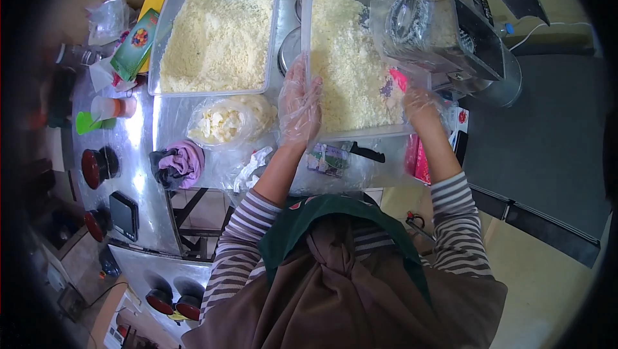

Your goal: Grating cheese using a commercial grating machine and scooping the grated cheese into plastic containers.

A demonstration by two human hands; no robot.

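My left hand (pixel 300 107), in a clear plastic glove, grips the left wall of a clear plastic tub (pixel 364 132) that holds pale yellow grated food (pixel 345 59). At the tub's right side, my gloved right hand (pixel 422 102) holds a pink scraper (pixel 399 80) down in the food. A grating machine (pixel 434 35), its outlet wrapped in clear plastic, stands over the tub's right part. To the left, a second clear tub (pixel 212 92) holds more of the grated food. Below it lies a plastic bag of pale yellow chunks (pixel 222 124).
A black-handled knife (pixel 368 151) and a printed packet (pixel 328 159) lie in front of the right tub. Further left are a purple and black cloth (pixel 178 163), a green cup (pixel 86 123), a kitchen scale (pixel 123 215) and a green box (pixel 135 44). A dark grey surface (pixel 536 146) is at right.
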